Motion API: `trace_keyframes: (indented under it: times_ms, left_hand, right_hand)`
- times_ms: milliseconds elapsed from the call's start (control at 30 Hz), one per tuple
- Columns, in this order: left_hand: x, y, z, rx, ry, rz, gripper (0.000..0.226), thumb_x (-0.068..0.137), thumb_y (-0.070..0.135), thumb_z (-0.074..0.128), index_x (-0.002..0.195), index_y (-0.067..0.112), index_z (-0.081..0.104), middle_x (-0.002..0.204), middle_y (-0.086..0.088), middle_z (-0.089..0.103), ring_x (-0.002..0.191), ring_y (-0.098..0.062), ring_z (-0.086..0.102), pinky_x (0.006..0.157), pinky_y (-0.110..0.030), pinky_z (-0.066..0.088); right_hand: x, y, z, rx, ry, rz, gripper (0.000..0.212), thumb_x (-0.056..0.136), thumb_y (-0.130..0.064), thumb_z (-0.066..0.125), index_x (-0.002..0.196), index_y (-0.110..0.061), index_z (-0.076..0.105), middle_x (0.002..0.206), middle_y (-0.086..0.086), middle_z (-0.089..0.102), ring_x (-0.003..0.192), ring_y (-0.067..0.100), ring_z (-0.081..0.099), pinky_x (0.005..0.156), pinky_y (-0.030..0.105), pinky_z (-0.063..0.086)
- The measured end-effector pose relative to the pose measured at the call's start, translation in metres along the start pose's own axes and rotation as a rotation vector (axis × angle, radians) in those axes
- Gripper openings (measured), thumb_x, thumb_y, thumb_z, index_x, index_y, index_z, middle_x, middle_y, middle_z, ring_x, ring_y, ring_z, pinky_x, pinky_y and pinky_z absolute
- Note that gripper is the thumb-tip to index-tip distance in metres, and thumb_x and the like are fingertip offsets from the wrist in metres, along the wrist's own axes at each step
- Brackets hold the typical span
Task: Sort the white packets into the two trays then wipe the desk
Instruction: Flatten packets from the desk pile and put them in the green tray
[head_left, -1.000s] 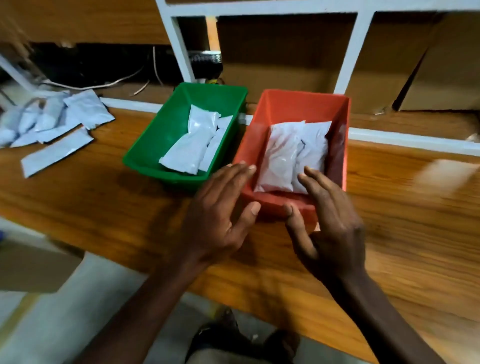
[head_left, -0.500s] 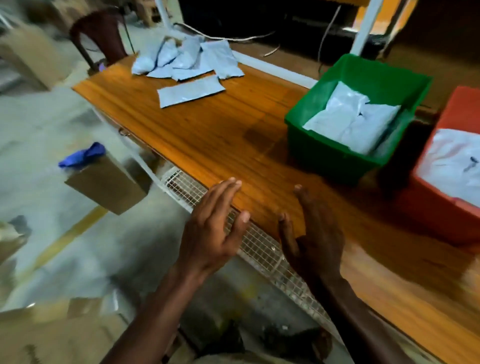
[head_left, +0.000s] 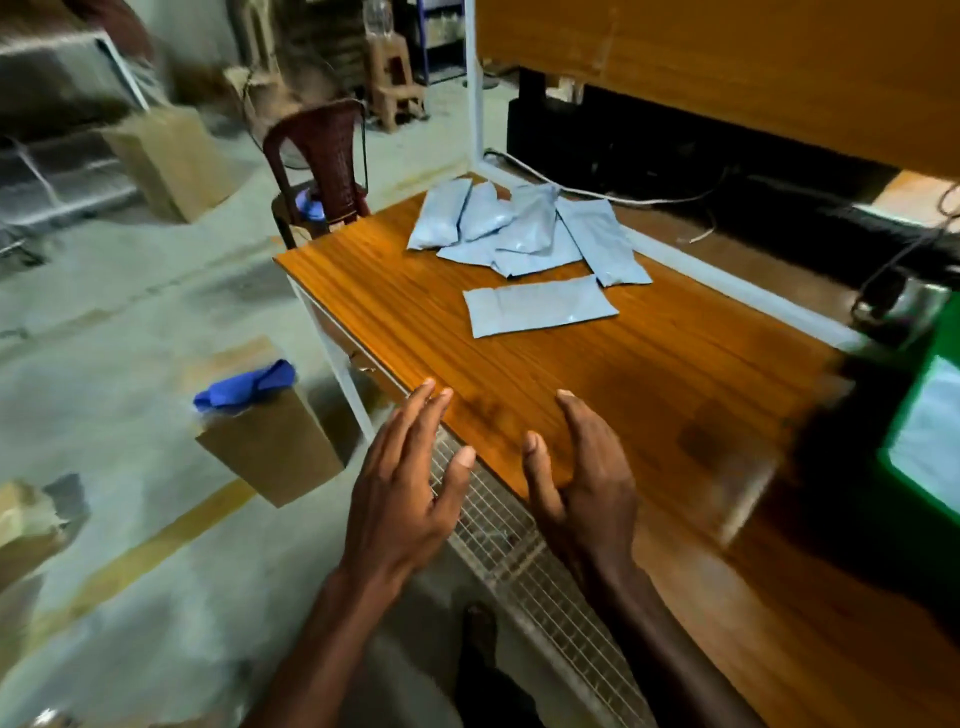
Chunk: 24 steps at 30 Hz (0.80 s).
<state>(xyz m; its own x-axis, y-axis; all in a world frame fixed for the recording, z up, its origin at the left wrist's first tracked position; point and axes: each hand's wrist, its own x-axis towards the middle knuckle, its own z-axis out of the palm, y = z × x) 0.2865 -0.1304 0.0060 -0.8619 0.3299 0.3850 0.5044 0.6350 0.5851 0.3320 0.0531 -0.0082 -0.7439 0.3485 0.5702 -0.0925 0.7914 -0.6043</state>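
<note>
Packets: I see a heap of white packets (head_left: 514, 228) overlapping one another at the far end of the surface (head_left: 597, 395), and 1 flat packet (head_left: 540, 305) lying alone just nearer to me than the heap.
Green tray: only a corner of the green tray (head_left: 930, 395) shows at the right edge of my view, well apart from the heap, with something white inside it.
Left hand: my left hand (head_left: 405, 499) hovers over the near edge of the surface, fingers (head_left: 415, 415) straight and released, gripping nothing.
Right hand: my right hand (head_left: 587, 488) hangs beside the left one, above the bare wood well short of the heap, fingers loosely bent and released, gripping nothing.
Surface: orange-brown wood grain on a white frame, with a wire mesh shelf (head_left: 524, 551) beneath its near edge.
Cloth: a blue cloth (head_left: 244, 387) lies on top of a cardboard box (head_left: 270, 447) on the floor, left of the surface.
Chair: a dark red plastic chair (head_left: 322, 161) stands at the far left corner of the surface, close to the heap.
Cable: a white cable (head_left: 597, 193) runs behind the heap along the back ledge.
</note>
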Motion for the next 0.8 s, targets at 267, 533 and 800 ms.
trace_keyframes:
  times_ms: [267, 533, 800]
  left_hand:
    - [0.167, -0.086, 0.010, 0.015, -0.130, 0.039, 0.058, 0.098, 0.058, 0.032, 0.153, 0.039, 0.024, 0.162, 0.018, 0.014, 0.148, -0.002, 0.011, 0.120, -0.043, 0.024]
    - [0.324, -0.138, 0.059, -0.001, -0.348, 0.243, 0.062, 0.099, 0.059, 0.033, 0.154, 0.036, 0.020, 0.165, 0.010, 0.012, 0.150, -0.008, 0.007, 0.121, -0.037, 0.018]
    - [0.449, -0.177, 0.138, -0.025, -0.544, 0.544, 0.061, 0.098, 0.060, 0.033, 0.153, 0.035, 0.024, 0.164, 0.004, 0.019, 0.151, -0.020, 0.018, 0.119, -0.046, 0.028]
  right_hand:
    - [0.124, 0.015, 0.126, -0.052, 0.010, 0.217, 0.064, 0.099, -0.059, 0.040, 0.146, -0.016, 0.048, 0.145, 0.011, 0.056, 0.133, 0.027, 0.054, 0.102, 0.047, 0.051]
    - [0.200, 0.037, 0.197, -0.312, 0.134, 0.537, 0.064, 0.097, -0.060, 0.040, 0.147, -0.019, 0.047, 0.156, 0.008, 0.044, 0.144, 0.026, 0.040, 0.113, 0.048, 0.041]
    - [0.250, 0.051, 0.266, -0.566, 0.281, 0.882, 0.078, 0.095, -0.068, 0.023, 0.154, -0.018, 0.036, 0.165, 0.010, 0.025, 0.153, 0.029, 0.020, 0.122, 0.053, 0.022]
